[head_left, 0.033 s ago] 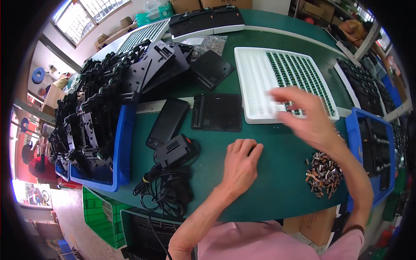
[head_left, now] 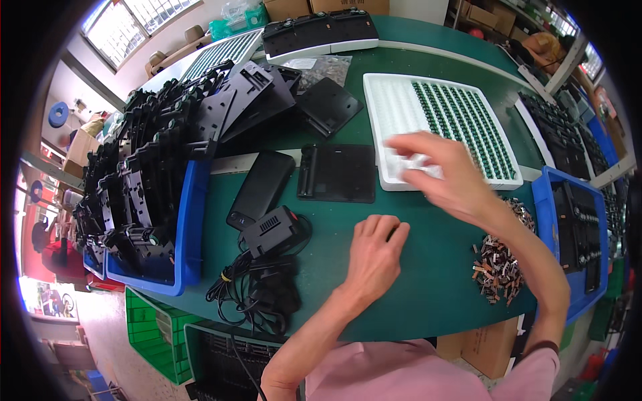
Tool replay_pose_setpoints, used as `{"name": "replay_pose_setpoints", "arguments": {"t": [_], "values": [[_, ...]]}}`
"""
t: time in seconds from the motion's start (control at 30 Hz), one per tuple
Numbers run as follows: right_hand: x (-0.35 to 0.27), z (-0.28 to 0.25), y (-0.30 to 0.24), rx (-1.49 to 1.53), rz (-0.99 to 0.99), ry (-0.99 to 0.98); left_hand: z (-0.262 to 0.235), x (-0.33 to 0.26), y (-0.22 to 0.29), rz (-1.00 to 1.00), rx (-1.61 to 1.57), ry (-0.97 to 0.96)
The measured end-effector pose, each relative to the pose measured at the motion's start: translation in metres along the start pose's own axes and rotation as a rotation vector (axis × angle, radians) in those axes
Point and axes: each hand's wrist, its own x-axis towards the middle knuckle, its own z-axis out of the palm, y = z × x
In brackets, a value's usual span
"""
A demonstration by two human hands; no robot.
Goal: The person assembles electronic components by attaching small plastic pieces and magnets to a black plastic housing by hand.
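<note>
Green table (head_left: 435,287) supporting white tray (head_left: 394,100); right hand (head_left: 408,159) hovering over tray's near-left part, blocking it, thumb and fingertips apart. Left hand (head_left: 376,254) curling nearer than tray, grip unclear. Black panel (head_left: 344,174) lying left of tray. Carton (head_left: 351,6) beyond tray showing unreadable print.

The left forearm (head_left: 311,341) slants in across the front edge of the tabletop (head_left: 435,301), and the left hand (head_left: 374,257) sits near that edge, knuckles up, fingers curled under, thumb to the right. I can't see into its palm. The right forearm (head_left: 531,264) bends up along the right side, elbow out. The right hand (head_left: 448,174) lies farther from the front edge, pointing left, thumb and forefinger apart, fingertips blurred.
</note>
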Motion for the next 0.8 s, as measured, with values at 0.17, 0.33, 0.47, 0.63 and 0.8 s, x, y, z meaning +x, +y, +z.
{"name": "replay_pose_setpoints", "arguments": {"t": [0.17,0.33,0.47,0.63,0.8], "values": [[0.088,0.079,0.036,-0.138,-0.214,-0.081,0.006,-0.005,0.009,0.063,-0.046,-0.007],[0.125,0.102,0.045,-0.175,-0.168,-0.252,-0.002,-0.006,0.014,0.023,-0.077,0.007],[0.135,0.109,0.049,-0.086,-0.147,-0.338,-0.005,-0.005,0.012,0.015,-0.092,0.045],[0.135,0.101,0.048,-0.154,-0.201,-0.448,-0.005,-0.004,0.012,0.016,-0.094,0.029],[0.131,0.086,0.047,0.039,-0.128,-0.502,-0.005,-0.003,0.01,0.055,-0.132,0.023]]}}
